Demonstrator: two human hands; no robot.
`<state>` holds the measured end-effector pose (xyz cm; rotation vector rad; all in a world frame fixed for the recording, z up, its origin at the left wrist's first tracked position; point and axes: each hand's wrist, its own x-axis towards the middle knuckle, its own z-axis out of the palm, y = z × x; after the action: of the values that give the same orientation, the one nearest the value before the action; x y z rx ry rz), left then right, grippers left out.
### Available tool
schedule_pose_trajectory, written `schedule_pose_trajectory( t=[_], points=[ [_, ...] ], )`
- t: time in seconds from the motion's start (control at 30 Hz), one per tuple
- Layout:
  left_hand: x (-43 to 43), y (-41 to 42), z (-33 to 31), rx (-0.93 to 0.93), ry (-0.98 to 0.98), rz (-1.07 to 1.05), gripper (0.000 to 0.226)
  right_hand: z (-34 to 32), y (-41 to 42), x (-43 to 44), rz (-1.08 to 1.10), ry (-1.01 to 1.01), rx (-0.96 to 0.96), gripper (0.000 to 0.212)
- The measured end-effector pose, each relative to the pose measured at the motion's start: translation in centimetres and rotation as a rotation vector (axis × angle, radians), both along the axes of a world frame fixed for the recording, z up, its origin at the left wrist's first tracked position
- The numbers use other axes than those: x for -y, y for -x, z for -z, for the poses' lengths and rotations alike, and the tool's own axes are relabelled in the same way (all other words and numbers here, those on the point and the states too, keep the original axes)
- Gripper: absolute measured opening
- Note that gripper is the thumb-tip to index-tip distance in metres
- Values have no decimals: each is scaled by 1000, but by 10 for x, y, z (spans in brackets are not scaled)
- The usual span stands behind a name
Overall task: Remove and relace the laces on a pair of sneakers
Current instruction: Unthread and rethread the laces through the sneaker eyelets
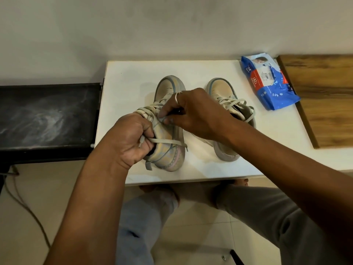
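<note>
Far left: black bench (pixel 47 115), a cable (pixel 23 203) on the floor below it. White table (pixel 133 77) carries both shoes, toes pointing away. Left hand (pixel 129 138) has its fingers clenched round the collar of the left sneaker (pixel 168 88). Right hand (pixel 196 113) (ring (pixel 178 97) on one finger) pinches the lace (pixel 168 141) between thumb and fingertips at the eyelets. Its forearm crosses the right sneaker (pixel 219 88), hiding the midsection. Blue wipes pack (pixel 267 83) lies near, beside a wooden board (pixel 324 96).
</note>
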<state>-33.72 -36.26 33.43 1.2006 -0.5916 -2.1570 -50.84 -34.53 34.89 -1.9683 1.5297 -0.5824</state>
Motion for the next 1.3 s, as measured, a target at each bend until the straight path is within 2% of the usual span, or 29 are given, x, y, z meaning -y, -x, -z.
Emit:
schedule_pose_trajectory(
  t=[0.17,0.33,0.43,0.5,0.63,0.77,0.9,1.0,1.07,1.13,1.23,1.3],
  points=[
    [-1,6,1,32,-26,-46,80,2,6,5,72,82,-23,18],
    [-2,4,-2,50,-35,-38,58,-2,-8,-4,-80,97,19,18],
    [-1,6,1,101,-27,-30,69,-1,-3,3,71,132,4,15],
    [-2,9,2,133,-17,-22,71,-2,-2,4,125,100,15,14],
    [-3,10,0,129,-11,-34,58,-7,-7,-1,30,-5,65,14],
    [-3,13,2,174,-31,-43,66,-4,0,5,113,32,12,15],
    [-5,12,-2,109,-24,-41,65,-8,-2,-1,-6,-86,85,16],
    [-4,13,1,139,-56,-83,64,-6,5,5,74,-29,-12,17],
    [-2,13,2,130,-54,-84,71,-5,7,5,98,-21,-49,17],
    [-2,9,6,74,-34,-91,78,-5,3,0,51,-44,-1,16],
    [-4,4,3,-43,20,14,63,-1,-3,-4,35,-15,26,16],
    [-7,6,-3,-16,91,98,46,2,-3,-3,46,21,6,15]
  ],
)
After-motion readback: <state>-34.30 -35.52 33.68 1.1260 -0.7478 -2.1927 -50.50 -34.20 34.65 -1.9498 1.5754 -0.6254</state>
